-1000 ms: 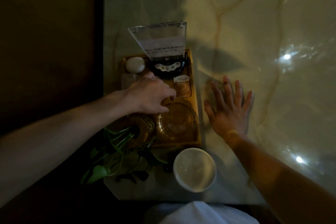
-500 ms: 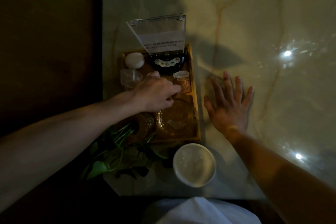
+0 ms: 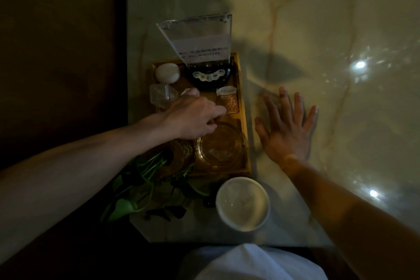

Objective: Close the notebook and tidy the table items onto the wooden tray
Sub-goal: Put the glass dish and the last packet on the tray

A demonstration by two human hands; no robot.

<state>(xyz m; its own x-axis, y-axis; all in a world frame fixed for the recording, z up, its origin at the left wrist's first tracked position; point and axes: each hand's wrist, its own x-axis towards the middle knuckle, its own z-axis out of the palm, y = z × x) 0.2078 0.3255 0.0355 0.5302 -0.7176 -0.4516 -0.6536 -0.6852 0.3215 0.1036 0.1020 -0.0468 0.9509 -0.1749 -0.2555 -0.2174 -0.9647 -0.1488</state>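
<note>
A wooden tray (image 3: 245, 125) lies on the marble table. It holds a white oval object (image 3: 167, 73), a black device with round buttons (image 3: 210, 76), clear wrapped pieces (image 3: 161, 94), an orange sachet (image 3: 228, 100), a glass ashtray (image 3: 219, 145) and a round amber item (image 3: 181, 154). My left hand (image 3: 193, 116) hovers over the tray's middle, fingers curled down beside the sachet; what they touch is hidden. My right hand (image 3: 286, 129) rests flat on the table just right of the tray, fingers spread. No notebook is in view.
A clear acrylic sign holder (image 3: 200, 38) stands at the tray's far end. A white cup (image 3: 242, 203) sits on the table near the front edge. A green leafy plant (image 3: 141, 188) spreads over the tray's near left corner. The table's left edge borders dark floor.
My left hand has shifted a little toward the sachet over the tray. The right hand has stayed flat on the table.
</note>
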